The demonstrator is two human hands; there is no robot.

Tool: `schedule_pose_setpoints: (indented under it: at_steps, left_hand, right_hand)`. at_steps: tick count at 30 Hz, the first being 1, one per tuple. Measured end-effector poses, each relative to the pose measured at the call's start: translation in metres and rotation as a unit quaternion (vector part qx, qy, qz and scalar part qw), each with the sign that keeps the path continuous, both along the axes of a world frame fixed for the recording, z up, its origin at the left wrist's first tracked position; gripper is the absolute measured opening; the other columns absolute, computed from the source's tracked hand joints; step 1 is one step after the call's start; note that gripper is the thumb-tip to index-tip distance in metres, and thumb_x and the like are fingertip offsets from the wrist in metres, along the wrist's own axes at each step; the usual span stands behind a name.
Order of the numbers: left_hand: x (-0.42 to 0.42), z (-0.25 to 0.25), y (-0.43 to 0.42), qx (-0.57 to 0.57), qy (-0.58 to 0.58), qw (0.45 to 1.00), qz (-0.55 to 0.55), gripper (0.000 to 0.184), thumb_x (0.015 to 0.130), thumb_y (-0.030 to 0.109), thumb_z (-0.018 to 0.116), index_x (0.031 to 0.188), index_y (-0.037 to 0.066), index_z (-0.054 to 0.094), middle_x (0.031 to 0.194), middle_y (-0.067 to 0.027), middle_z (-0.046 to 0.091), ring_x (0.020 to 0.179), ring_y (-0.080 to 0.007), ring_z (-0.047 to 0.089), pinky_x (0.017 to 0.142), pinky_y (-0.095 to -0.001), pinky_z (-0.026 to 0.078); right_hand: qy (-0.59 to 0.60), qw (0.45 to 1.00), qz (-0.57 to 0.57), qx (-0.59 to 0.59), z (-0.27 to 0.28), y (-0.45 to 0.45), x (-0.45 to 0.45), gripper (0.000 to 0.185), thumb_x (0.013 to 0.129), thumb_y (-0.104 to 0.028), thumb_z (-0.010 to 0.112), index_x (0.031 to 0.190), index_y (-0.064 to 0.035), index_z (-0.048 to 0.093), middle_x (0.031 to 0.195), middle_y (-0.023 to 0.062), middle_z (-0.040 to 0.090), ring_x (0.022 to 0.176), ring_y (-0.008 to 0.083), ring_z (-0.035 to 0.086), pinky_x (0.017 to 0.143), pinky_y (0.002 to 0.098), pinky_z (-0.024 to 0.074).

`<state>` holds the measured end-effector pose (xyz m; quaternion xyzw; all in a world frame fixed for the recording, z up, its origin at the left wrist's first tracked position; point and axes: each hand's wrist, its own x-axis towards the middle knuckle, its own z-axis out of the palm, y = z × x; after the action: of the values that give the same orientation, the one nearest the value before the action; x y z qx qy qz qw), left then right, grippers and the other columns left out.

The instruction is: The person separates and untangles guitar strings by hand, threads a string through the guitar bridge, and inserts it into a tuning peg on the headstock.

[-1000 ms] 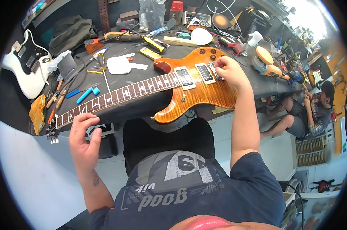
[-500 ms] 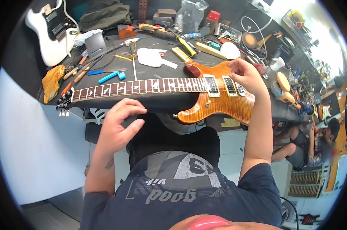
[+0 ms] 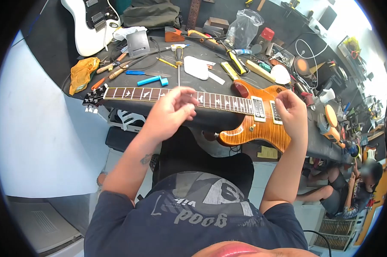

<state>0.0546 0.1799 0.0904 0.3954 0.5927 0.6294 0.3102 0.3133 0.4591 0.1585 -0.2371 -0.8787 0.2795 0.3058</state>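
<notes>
An orange flame-top electric guitar lies across the bench edge, its dark fretboard stretching left to the headstock. Over the middle of the neck, my left hand is raised with curved fingers and the thumb apart; nothing shows in it. My right hand is above the guitar body beside the pickup nearer the bridge, thumb and forefinger pressed together. Whatever they hold, if anything, is too small to name. The right hand and wrist hide the bridge.
Behind the neck lie a screwdriver, a blue string winder, a white plate and a yellow box. A white guitar body is at the upper left, an orange sander at the right. Another person sits at the far right.
The view has shifted, so the bench items appear further right. My left hand has moved rightward from near the headstock to the middle of the neck. My right hand remains over the guitar body.
</notes>
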Motion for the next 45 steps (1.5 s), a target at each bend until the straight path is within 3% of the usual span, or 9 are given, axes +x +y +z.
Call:
schedule_pose_setpoints:
  at_steps: [2,4,11,18,24,28,33,38,45]
  left_hand:
    - [-0.015,0.028,0.007,-0.091,0.233,0.963,0.104,0.042,0.101,0.006,0.068,0.142,0.003,0.062,0.136,-0.0146,0.068,0.116,-0.0259,0.070,0.102,-0.0402,0.059]
    - [-0.048,0.017,0.031,-0.064,0.557,0.794,0.235,0.041,0.097,0.007,0.071,0.138,0.005,0.065,0.144,-0.0162,0.064,0.129,-0.0324,0.063,0.110,-0.0452,0.053]
    - [-0.115,0.032,0.104,-0.293,0.541,0.788,0.011,0.026,0.101,0.016,0.071,0.125,0.007,0.075,0.118,-0.0153,0.076,0.116,-0.0336,0.070,0.102,-0.0469,0.055]
    - [-0.126,0.039,0.118,-0.187,0.423,0.875,-0.144,0.018,0.103,0.013,0.067,0.116,0.002,0.076,0.104,-0.0118,0.079,0.103,-0.0240,0.073,0.095,-0.0407,0.055]
    - [-0.099,0.050,0.137,0.008,0.322,0.944,-0.066,0.018,0.103,0.011,0.068,0.114,0.002,0.077,0.102,-0.0137,0.080,0.096,-0.0237,0.075,0.090,-0.0371,0.058]
    - [-0.077,0.041,0.160,0.136,0.553,0.822,-0.028,0.017,0.096,0.004,0.070,0.111,0.000,0.077,0.103,-0.0131,0.077,0.094,-0.0298,0.075,0.086,-0.0418,0.059]
    - [-0.026,0.063,0.149,0.187,0.630,0.753,0.040,0.018,0.093,0.005,0.069,0.109,0.007,0.076,0.099,-0.0085,0.073,0.100,-0.0315,0.072,0.092,-0.0457,0.054]
    - [-0.017,0.078,0.144,0.238,0.622,0.744,0.047,0.022,0.090,0.004,0.070,0.112,0.006,0.077,0.099,-0.0085,0.074,0.097,-0.0318,0.072,0.090,-0.0462,0.055]
    - [-0.070,0.067,0.127,0.160,0.369,0.914,-0.050,0.030,0.101,0.005,0.067,0.129,0.005,0.077,0.123,-0.0112,0.079,0.117,-0.0228,0.072,0.104,-0.0384,0.055]
  right_hand:
    - [0.006,1.000,-0.004,0.012,0.002,-0.009,0.006,0.010,0.100,-0.007,0.072,0.099,0.0025,0.069,0.081,0.0029,0.068,0.075,0.0093,0.063,0.071,0.0279,0.0509]
    - [0.015,1.000,-0.008,0.009,0.002,-0.015,0.011,0.009,0.100,-0.007,0.071,0.099,0.0021,0.068,0.084,0.0025,0.069,0.077,0.0100,0.063,0.073,0.0285,0.0515]
    - [0.048,0.998,-0.002,0.038,-0.002,-0.012,0.030,0.009,0.100,-0.006,0.071,0.099,0.0022,0.068,0.085,0.0034,0.069,0.080,0.0111,0.063,0.076,0.0297,0.0521]
    - [0.103,0.993,-0.059,0.007,0.004,-0.011,0.046,0.010,0.099,-0.006,0.072,0.099,0.0026,0.068,0.085,0.0039,0.070,0.082,0.0112,0.064,0.078,0.0300,0.0527]
    - [0.037,0.993,-0.078,0.080,0.012,-0.002,0.057,0.021,0.091,-0.006,0.074,0.111,0.0021,0.069,0.099,0.0109,0.073,0.095,0.0214,0.069,0.089,0.0366,0.0551]
    - [-0.021,0.983,-0.030,0.180,0.040,-0.029,0.037,0.044,0.083,-0.010,0.079,0.124,0.0001,0.067,0.125,0.0169,0.072,0.116,0.0319,0.067,0.104,0.0448,0.0520]
    - [-0.152,0.955,0.244,0.077,0.079,-0.048,0.033,0.099,0.072,-0.039,0.098,0.155,-0.0017,0.057,0.141,0.0173,0.068,0.136,0.0305,0.062,0.119,0.0438,0.0441]
    - [-0.043,0.991,0.128,-0.024,0.063,-0.053,-0.019,0.062,0.099,-0.026,0.081,0.149,0.0027,0.058,0.120,0.0163,0.076,0.111,0.0236,0.074,0.099,0.0382,0.0564]
    - [0.004,0.985,0.040,-0.167,0.037,-0.045,-0.071,0.019,0.104,-0.011,0.069,0.114,0.0045,0.075,0.084,0.0101,0.076,0.079,0.0115,0.072,0.073,0.0303,0.0566]
